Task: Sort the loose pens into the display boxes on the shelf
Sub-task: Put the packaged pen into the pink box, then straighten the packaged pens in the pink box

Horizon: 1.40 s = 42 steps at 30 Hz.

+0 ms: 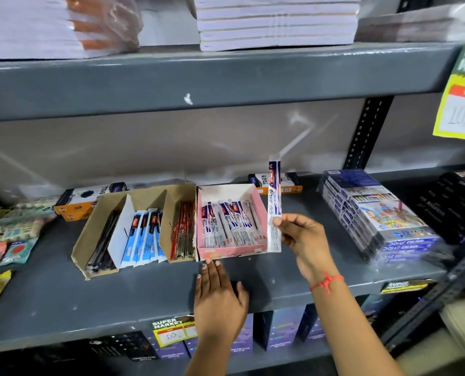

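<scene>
A hand holds one pen pack up beside the pink box.

The right hand (304,237) has its grip closed on a pen pack (274,204), pinched near the bottom, and the pack stands upright just right of the pink box (258,210). The left hand (220,297) lies flat and open on the shelf (117,302), holding nothing, fingertips at the box's front. More packs lie in the pink box. A brown box (90,234) with pens sits just left, touching it.
</scene>
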Tool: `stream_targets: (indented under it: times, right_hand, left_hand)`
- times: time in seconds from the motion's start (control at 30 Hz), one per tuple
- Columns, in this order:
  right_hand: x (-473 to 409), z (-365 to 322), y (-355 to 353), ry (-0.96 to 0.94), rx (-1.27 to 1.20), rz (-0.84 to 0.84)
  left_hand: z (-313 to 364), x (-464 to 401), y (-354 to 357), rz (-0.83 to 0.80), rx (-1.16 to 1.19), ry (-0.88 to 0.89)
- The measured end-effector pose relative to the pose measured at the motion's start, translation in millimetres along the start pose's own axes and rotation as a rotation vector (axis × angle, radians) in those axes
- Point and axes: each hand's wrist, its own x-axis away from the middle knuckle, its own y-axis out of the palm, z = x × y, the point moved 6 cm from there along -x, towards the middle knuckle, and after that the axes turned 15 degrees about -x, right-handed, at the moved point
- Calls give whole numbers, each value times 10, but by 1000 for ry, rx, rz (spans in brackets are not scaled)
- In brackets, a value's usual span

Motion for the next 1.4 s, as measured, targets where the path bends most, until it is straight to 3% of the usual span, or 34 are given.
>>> stream_targets:
  times: [0.4, 0.6, 0.87, 1.0, 1.23, 1.4]
  right_hand:
    - [-10, 130, 146, 75, 49, -23]
    - [-366, 198, 253, 48, 511, 91]
    - [-598, 471, 535, -26, 1164, -16]
    - [-630, 614, 572, -17, 1318, -73]
    - [-557, 711, 799, -79, 1444, -184]
    - [-456, 891, 888, 51, 1506, -265]
  left_hand:
    - [-14, 3, -26, -8, 47, 19]
    - [-261, 7, -61, 4, 53, 73]
    - [-518, 27, -81, -16, -6, 43]
    - [-506, 16, -161, 57, 19, 45]
    - [-520, 23, -202, -20, -3, 31]
    - [-508, 28, -209, -17, 38, 59]
